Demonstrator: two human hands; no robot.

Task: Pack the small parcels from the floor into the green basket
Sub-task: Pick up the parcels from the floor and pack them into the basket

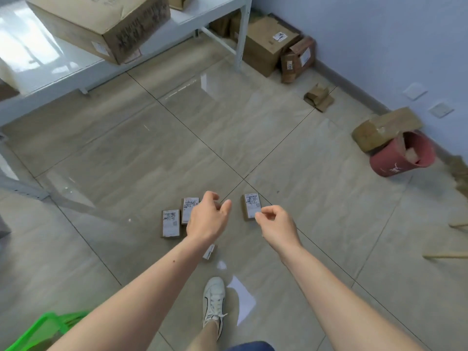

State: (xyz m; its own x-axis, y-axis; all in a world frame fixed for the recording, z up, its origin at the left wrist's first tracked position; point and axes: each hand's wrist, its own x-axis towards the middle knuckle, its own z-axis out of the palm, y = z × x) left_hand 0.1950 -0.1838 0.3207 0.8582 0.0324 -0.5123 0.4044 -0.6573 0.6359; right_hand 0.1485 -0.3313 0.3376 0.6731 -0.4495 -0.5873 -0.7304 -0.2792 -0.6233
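Observation:
Several small brown parcels with white labels lie on the tiled floor ahead of me. One parcel (171,223) is leftmost, a second (188,207) sits beside it, partly behind my left hand (206,217), and a third (251,206) lies to the right, just left of my right hand (278,225). A fourth parcel (209,251) peeks out under my left forearm. Both hands hover above the parcels, fingers loosely curled and apart, holding nothing. The green basket (38,330) shows at the bottom left corner, partly hidden by my left arm.
A white metal shelf (241,34) carries a big cardboard box (101,21) at the upper left. More cartons (268,44) stand by the blue wall. A red bucket (402,155) with cardboard is at right. My white shoe (214,304) stands on the floor below.

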